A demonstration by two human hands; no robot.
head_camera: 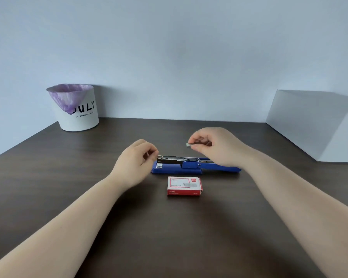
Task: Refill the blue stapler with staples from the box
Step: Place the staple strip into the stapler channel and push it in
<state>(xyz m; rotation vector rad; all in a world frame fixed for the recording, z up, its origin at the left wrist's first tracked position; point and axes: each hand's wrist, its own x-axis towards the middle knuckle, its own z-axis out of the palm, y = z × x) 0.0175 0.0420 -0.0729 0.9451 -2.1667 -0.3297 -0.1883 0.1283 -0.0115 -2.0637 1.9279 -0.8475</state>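
The blue stapler (177,168) lies opened flat on the dark table, its metal staple channel (170,159) exposed and pointing left. A red and white staple box (184,186) lies shut just in front of it. My right hand (215,146) hovers above the stapler's rear half and pinches a short silver strip of staples (189,145) between thumb and fingers. My left hand (137,157) is at the channel's front end with fingertips curled together; whether they touch the metal is unclear.
A white bin (78,115) with a purple liner and black lettering stands at the back left against the wall. A white block (317,125) occupies the back right. The dark wooden table (169,227) stretches toward me.
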